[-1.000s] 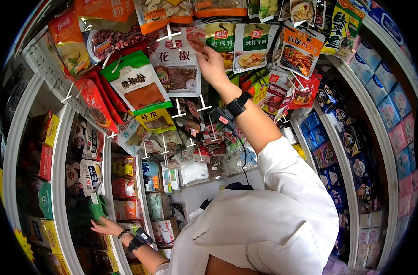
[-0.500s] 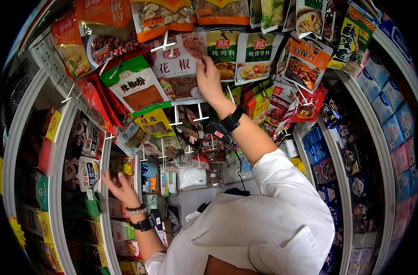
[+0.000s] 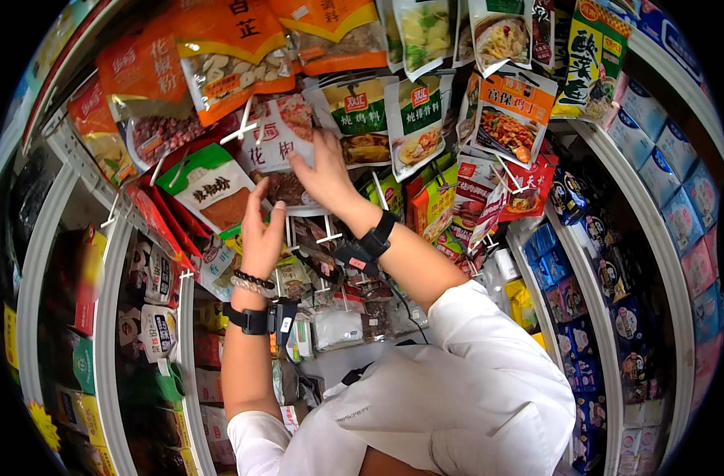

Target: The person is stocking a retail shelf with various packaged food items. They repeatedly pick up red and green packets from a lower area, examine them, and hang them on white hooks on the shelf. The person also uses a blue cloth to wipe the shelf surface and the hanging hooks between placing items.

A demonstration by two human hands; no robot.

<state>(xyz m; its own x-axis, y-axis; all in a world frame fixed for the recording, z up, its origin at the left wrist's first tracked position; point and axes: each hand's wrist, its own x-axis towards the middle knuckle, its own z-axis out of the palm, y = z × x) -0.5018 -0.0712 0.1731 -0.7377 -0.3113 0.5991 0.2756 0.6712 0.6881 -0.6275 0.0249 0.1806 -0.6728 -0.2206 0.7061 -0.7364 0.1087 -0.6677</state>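
Note:
A pink and white packet of peppercorns (image 3: 267,131) hangs among the spice bags on the rack ahead of me. My right hand (image 3: 328,176) grips its right edge, the thumb lying across the front. At its lower left corner is my left hand (image 3: 262,238), thumb and fingers apart; whether the fingertips touch the packet I cannot tell. Just left of that hand hangs a green and white bag of red-brown powder (image 3: 211,186). Right of the packet is a green-topped seasoning pouch (image 3: 354,119), close to my right fingers.
White hook prongs (image 3: 247,123) stick out between the bags. Orange spice bags (image 3: 235,63) hang above, and an orange and white sauce pouch (image 3: 514,119) is to the right. Shelves of packets curve along both sides, with blue packs (image 3: 663,170) at far right. A cable (image 3: 406,305) dangles below.
My left hand has come up from the lower left to the packet. My right hand has shifted left and down with the packet, and the view has turned slightly.

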